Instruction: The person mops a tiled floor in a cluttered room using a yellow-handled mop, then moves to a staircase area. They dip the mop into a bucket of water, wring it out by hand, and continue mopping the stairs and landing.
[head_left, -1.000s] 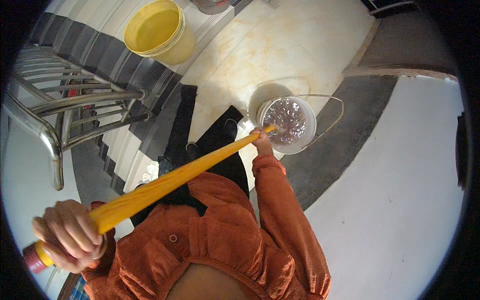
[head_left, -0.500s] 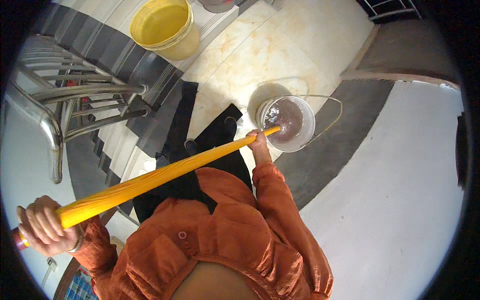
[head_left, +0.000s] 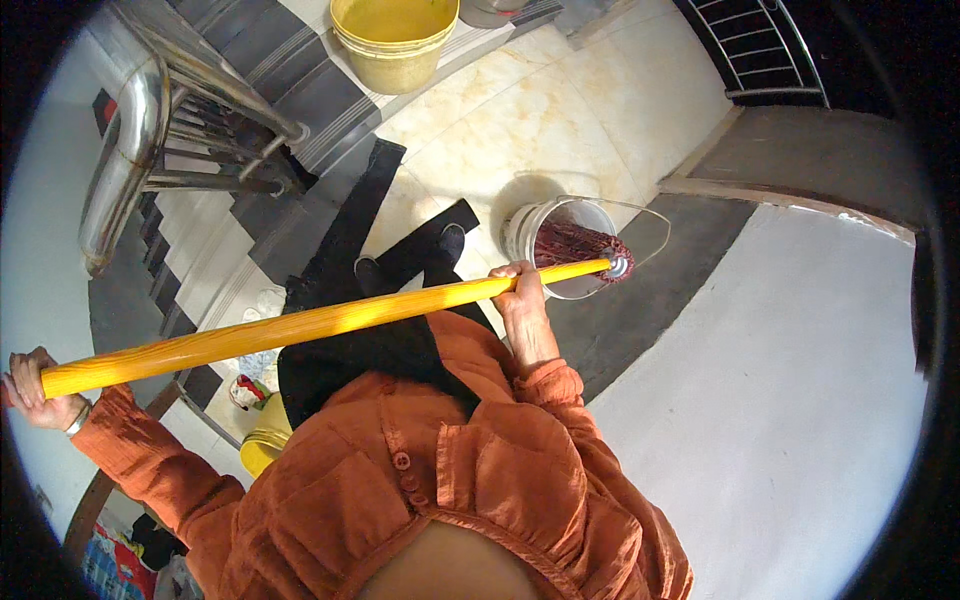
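Note:
A mop with a long yellow handle (head_left: 370,315) slants across my body. At its far left end, my left hand (head_left: 42,392) is wrapped round the handle near the tip. Lower down, close to the mop head, my right hand (head_left: 522,292) grips the same handle. The dark red, wet-looking strands of the mop head (head_left: 575,247) hang into a white bucket (head_left: 516,238), with the head's collar at the bucket's right rim. A thin wire handle (head_left: 667,230) swings out to the right side of the bucket. The strands hide most of the bucket's inside.
Stairs with a metal railing (head_left: 130,150) rise on the left. A yellow bucket (head_left: 395,60) stands at the top on a step, a grey container (head_left: 492,12) beside it. Another yellow container (head_left: 265,440) is by my left side. A white wall (head_left: 770,400) bounds the right.
The mop head has come up out of the water into sight above the bucket's rim. Both hands keep hold of the handle, and its lower end is farther right.

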